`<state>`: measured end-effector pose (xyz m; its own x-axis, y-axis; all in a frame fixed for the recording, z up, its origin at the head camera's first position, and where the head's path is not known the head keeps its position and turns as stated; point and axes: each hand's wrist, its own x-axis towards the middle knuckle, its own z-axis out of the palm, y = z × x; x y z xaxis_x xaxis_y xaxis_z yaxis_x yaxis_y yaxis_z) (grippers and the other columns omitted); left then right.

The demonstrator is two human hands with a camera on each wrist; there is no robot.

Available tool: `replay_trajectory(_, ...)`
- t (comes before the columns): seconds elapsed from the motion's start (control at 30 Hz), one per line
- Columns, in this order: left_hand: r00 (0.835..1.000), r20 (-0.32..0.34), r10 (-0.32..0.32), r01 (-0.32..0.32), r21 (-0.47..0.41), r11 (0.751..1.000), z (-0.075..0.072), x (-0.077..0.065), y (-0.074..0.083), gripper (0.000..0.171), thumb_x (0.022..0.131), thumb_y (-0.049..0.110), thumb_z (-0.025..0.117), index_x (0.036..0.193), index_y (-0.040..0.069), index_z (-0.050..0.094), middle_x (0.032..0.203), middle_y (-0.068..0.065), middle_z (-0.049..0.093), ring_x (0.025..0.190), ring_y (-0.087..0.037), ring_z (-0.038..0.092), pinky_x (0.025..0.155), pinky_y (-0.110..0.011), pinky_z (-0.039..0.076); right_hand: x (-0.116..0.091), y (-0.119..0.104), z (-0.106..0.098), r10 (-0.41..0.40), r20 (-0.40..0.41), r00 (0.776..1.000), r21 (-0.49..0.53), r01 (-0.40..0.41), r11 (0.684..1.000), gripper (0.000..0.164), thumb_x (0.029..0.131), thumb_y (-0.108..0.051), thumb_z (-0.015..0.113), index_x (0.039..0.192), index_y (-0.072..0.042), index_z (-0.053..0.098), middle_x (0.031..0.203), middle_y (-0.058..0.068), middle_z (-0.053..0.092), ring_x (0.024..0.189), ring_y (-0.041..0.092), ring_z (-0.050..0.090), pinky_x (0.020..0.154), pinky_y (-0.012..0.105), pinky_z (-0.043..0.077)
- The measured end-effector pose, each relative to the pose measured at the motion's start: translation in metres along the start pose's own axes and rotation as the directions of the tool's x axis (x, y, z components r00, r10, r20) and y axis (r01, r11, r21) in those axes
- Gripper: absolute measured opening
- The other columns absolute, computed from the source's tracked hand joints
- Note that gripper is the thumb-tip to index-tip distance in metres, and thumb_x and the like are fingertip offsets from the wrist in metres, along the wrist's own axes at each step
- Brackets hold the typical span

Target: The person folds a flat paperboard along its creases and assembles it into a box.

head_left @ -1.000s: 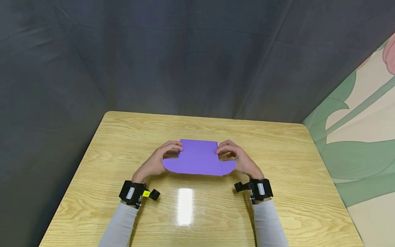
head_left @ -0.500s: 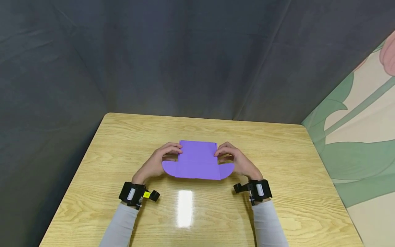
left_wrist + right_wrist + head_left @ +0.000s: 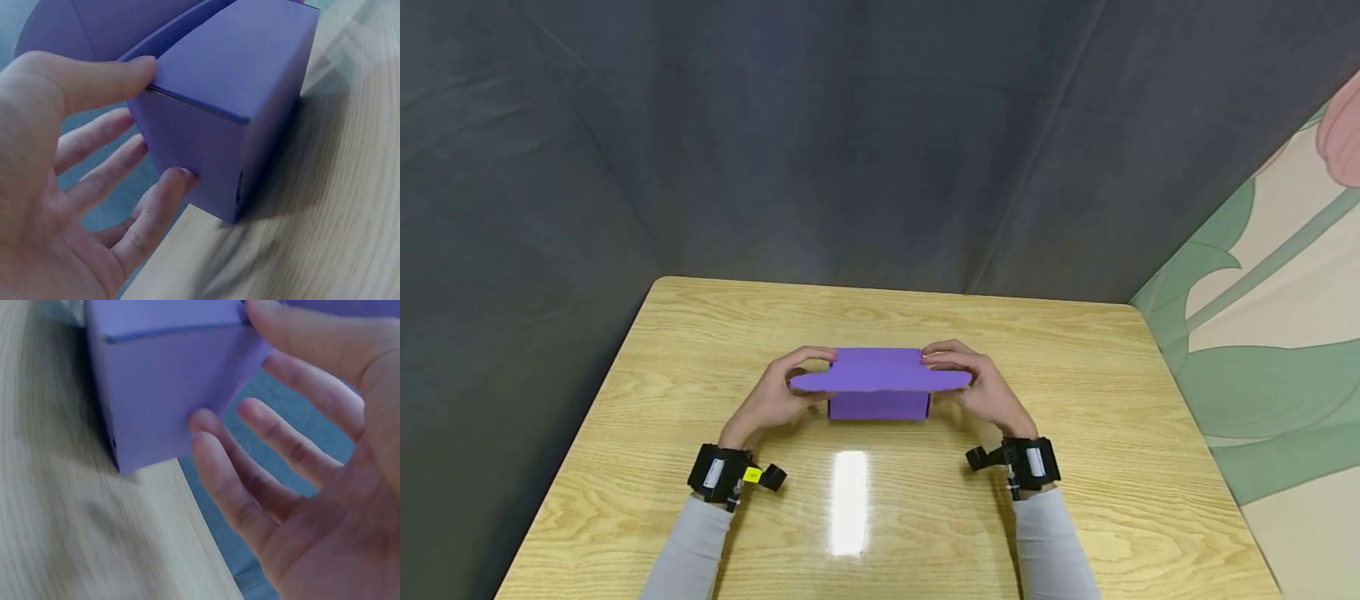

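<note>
A purple cardboard box (image 3: 878, 407) stands at the middle of the table, its lid (image 3: 880, 367) partly raised and its rounded ears spreading to both sides. My left hand (image 3: 773, 398) grips the box's left end. In the left wrist view its thumb (image 3: 134, 74) lies at the top edge and several fingertips touch the end wall (image 3: 194, 147). At the opposite end my right hand (image 3: 992, 398) holds the box the same way, thumb (image 3: 300, 325) at the upper corner, fingertips against the end wall (image 3: 156, 400). The inside of the box is mostly hidden.
The wooden table (image 3: 1075, 517) reaches around the box on every side, with a bright light reflection in front. A dark curtain (image 3: 850, 150) hangs behind, and a flowered cloth (image 3: 1285, 350) is at the right. Each wrist wears a black camera strap (image 3: 722, 475).
The lid first tipped slightly toward the person, then swung up so its front flap stands edge-on and the box's front wall shows beneath. Both hands stay at the box's ends.
</note>
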<state>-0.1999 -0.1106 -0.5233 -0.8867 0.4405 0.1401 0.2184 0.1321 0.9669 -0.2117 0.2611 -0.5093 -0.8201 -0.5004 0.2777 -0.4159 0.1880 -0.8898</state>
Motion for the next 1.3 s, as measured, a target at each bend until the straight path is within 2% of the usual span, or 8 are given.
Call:
replay_trajectory(0.17,0.998,-0.019,-0.065,0.065,-0.034,0.997,0.0015,0.0014,0.0030,0.045,0.101,0.012,0.076,0.144,0.013,0.064,0.152,-0.010,0.060,0.126,-0.035,0.070,0.099,-0.034,0.061,0.0020,-0.0020,0.0042,0.046,-0.066,0.997,0.066,-0.042,0.997,0.036,0.097,0.006,0.073,0.133,0.000,0.072,0.141,0.020,0.066,0.122,0.017,0.069,0.093,0.032,0.063)
replay_trajectory(0.27,0.996,-0.053,-0.076,0.076,0.003,0.997,0.0028,0.0025,0.0035,0.042,0.104,0.018,0.073,0.145,0.012,0.064,0.150,-0.013,0.062,0.119,-0.036,0.073,0.096,-0.039,0.062,0.0009,-0.0027,0.0061,0.084,-0.068,0.994,0.083,-0.078,0.993,0.038,0.100,0.000,0.072,0.138,-0.001,0.069,0.142,0.023,0.066,0.119,0.022,0.071,0.092,0.031,0.063)
replay_trajectory(0.53,0.982,-0.134,-0.135,0.146,0.077,0.986,0.0075,0.0001,0.0055,0.045,0.109,0.033,0.064,0.149,0.012,0.062,0.146,-0.015,0.065,0.099,-0.028,0.078,0.082,-0.049,0.064,-0.0054,-0.0032,0.0092,0.221,-0.022,0.975,0.082,-0.218,0.972,0.070,0.086,-0.006,0.090,0.149,-0.002,0.060,0.122,0.025,0.070,0.102,0.030,0.073,0.091,0.032,0.063)
replay_trajectory(0.73,0.975,-0.170,-0.142,0.153,0.051,0.987,0.0092,0.0009,0.0029,0.044,0.110,0.036,0.062,0.149,0.016,0.063,0.147,-0.015,0.064,0.089,-0.021,0.077,0.078,-0.050,0.065,-0.0033,-0.0033,0.0095,0.220,0.029,0.975,0.084,-0.222,0.971,0.086,0.080,0.000,0.093,0.155,0.000,0.052,0.141,0.025,0.060,0.106,0.027,0.070,0.100,0.042,0.060)
replay_trajectory(0.87,0.973,-0.182,-0.141,0.155,0.061,0.986,0.0092,0.0014,0.0041,0.044,0.110,0.038,0.063,0.148,0.017,0.063,0.147,-0.015,0.064,0.087,-0.020,0.077,0.077,-0.049,0.065,-0.0022,-0.0029,0.0088,0.227,0.051,0.972,0.084,-0.231,0.969,0.089,0.080,0.002,0.092,0.157,-0.001,0.049,0.143,0.026,0.058,0.108,0.023,0.070,0.103,0.048,0.058)
replay_trajectory(1.0,0.981,-0.143,-0.129,0.144,0.101,0.984,0.0069,0.0003,0.0064,0.051,0.106,0.034,0.069,0.153,0.018,0.058,0.153,-0.014,0.061,0.095,-0.023,0.078,0.080,-0.042,0.065,-0.0009,-0.0030,0.0088,0.230,0.051,0.972,0.086,-0.234,0.968,0.087,0.081,0.001,0.091,0.157,-0.002,0.050,0.148,0.024,0.056,0.110,0.023,0.069,0.102,0.050,0.058)
replay_trajectory(1.17,0.989,-0.051,-0.138,0.144,0.137,0.980,0.0032,-0.0027,0.0100,0.082,0.091,0.029,0.088,0.162,0.023,0.047,0.164,-0.010,0.050,0.112,-0.028,0.074,0.089,-0.033,0.063,-0.0005,-0.0032,0.0094,0.235,0.031,0.972,0.084,-0.236,0.968,0.084,0.082,0.000,0.091,0.156,-0.003,0.052,0.153,0.024,0.054,0.108,0.024,0.068,0.097,0.037,0.060)
replay_trajectory(1.3,0.989,-0.034,-0.143,0.146,0.155,0.977,0.0036,-0.0022,0.0090,0.094,0.086,0.030,0.093,0.165,0.023,0.043,0.166,-0.011,0.046,0.110,-0.026,0.072,0.089,-0.032,0.062,-0.0009,-0.0023,0.0105,0.251,0.029,0.967,0.093,-0.253,0.963,0.082,0.084,-0.002,0.090,0.156,-0.002,0.051,0.155,0.025,0.052,0.108,0.024,0.068,0.094,0.030,0.060)
